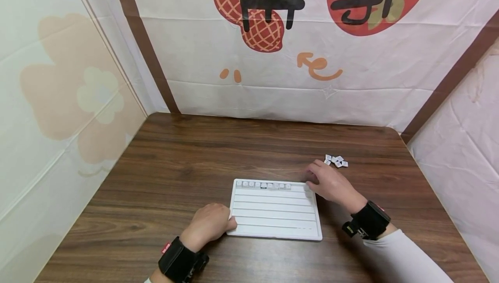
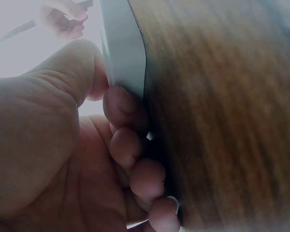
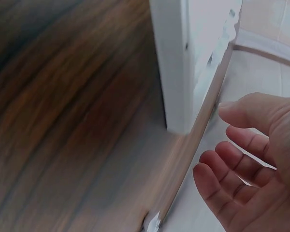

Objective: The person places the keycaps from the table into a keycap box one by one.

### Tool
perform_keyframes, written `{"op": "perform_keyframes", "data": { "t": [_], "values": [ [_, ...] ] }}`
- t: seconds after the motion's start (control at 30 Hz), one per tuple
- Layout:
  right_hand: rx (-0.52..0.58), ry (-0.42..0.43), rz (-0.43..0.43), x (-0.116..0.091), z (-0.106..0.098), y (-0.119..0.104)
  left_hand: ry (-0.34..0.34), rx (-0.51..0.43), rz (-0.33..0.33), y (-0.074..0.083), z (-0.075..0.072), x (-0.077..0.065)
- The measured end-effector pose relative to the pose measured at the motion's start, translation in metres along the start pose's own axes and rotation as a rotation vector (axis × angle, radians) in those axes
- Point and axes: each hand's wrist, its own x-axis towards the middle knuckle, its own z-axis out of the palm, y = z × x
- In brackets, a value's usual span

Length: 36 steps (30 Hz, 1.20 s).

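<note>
A white ridged board (image 1: 274,213) lies flat on the table, with a row of small white tiles (image 1: 263,185) along its far edge. One tile in the row has a dark lower edge. My left hand (image 1: 210,222) grips the board's near left corner. In the left wrist view its thumb (image 2: 75,65) is on the top face and its curled fingers (image 2: 128,104) are at the side edge. Above the far right corner, my right hand (image 1: 329,181) hovers with loosely bent fingers. The right wrist view shows nothing between its thumb and fingers (image 3: 229,169), apart from the board.
Several loose white tiles (image 1: 338,161) with faint marks lie in a small cluster just beyond my right hand. The brown wooden table (image 1: 187,157) meets a printed cloth backdrop (image 1: 187,57) at its far edge. Cloth walls stand at both sides.
</note>
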Motion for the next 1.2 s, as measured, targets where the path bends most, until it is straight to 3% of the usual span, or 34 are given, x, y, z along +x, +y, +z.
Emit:
{"op": "perform_keyframes", "data": {
  "t": [0.7, 1.2],
  "values": [
    [-0.052, 0.021, 0.175, -0.01, -0.019, 0.057, 0.007, -0.01, -0.001, -0.001, 0.001, -0.001],
    [-0.05, 0.078, 0.224, -0.01, -0.021, 0.1, 0.008, -0.007, -0.004, -0.001, 0.001, 0.0]
  ]
}}
